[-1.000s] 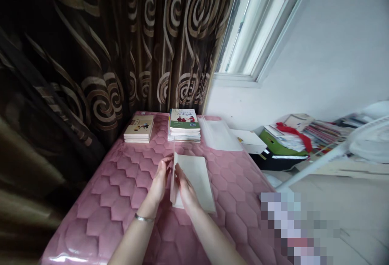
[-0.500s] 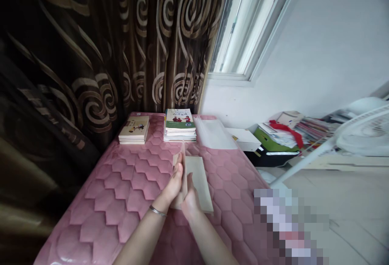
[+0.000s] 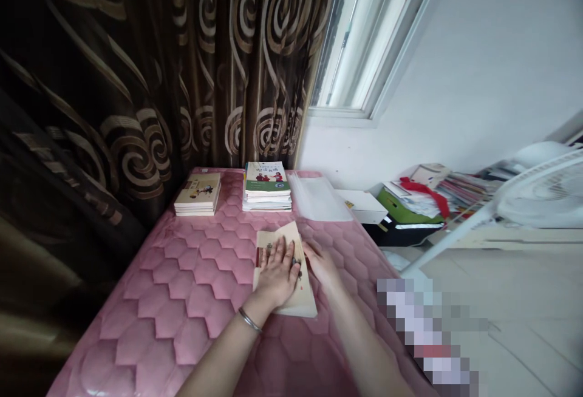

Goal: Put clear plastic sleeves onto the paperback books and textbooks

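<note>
Beige book (image 3: 299,300): lying on the pink quilted surface (image 3: 191,300), front cover uppermost. A dark red band shows near its left edge, and a small part of a printed illustration shows beside the hand; the title is largely covered and could not be read.

Left hand (image 3: 277,275): laid palm down across the middle of the book, fingers extended, slightly spread and pointing toward its far edge; nothing is grasped. A silver-coloured bangle (image 3: 250,320) is worn on this wrist.

Right hand (image 3: 324,266): at the book's right edge, near the far corner, fingers bent toward it. The fingertips are partly hidden; whether they grip the edge cannot be told.

Surroundings, by reference to the book: beyond and to its left, a low stack of beige books (image 3: 197,193) with an illustrated top cover. Beyond it, slightly left, a taller mixed stack (image 3: 266,186), topped by a white and green cover with printed figures. Beyond and to its right, clear plastic sheets (image 3: 321,200) lie flat. Farther right of it, a white box (image 3: 363,206), then a green container (image 3: 412,210) bearing papers and a red strip (image 3: 426,193).
</note>
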Action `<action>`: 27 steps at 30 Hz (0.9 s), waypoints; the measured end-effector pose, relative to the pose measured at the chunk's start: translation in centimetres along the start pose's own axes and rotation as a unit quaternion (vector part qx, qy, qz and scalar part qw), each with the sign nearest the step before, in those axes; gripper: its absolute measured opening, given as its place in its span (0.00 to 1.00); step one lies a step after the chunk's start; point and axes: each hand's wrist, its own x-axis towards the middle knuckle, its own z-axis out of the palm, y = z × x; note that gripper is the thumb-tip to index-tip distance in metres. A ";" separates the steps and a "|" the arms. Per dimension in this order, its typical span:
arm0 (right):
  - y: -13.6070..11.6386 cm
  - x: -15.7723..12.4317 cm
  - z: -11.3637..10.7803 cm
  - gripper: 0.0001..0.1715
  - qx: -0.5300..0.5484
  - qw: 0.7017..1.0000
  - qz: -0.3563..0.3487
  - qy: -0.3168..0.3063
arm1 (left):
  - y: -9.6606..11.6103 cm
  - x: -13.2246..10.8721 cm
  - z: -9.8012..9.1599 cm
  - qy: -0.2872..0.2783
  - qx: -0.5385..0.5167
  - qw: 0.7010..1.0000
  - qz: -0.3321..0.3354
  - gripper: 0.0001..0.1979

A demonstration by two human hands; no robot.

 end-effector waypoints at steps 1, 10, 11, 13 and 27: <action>-0.2 1.0 -0.3 0.23 -0.032 0.999 -0.002 0.001 | 0.0 0.1 0.2 0.004 0.016 1.000 0.002 0.30; -2.5 4.4 0.4 0.27 -0.307 0.950 -0.044 -0.039 | 0.0 0.6 1.0 -0.020 0.043 0.999 0.003 0.34; -2.6 4.4 0.5 0.27 -0.330 0.942 -0.047 -0.042 | 0.1 0.6 1.1 -0.020 0.045 0.999 0.006 0.34; -2.5 4.1 0.5 0.26 -0.360 0.930 -0.050 -0.049 | 0.3 0.6 1.4 -0.018 0.053 0.998 0.011 0.35; -1.0 3.5 -0.1 0.23 -0.375 0.920 -0.093 -0.065 | 1.0 0.7 2.4 -0.027 0.078 0.996 0.010 0.37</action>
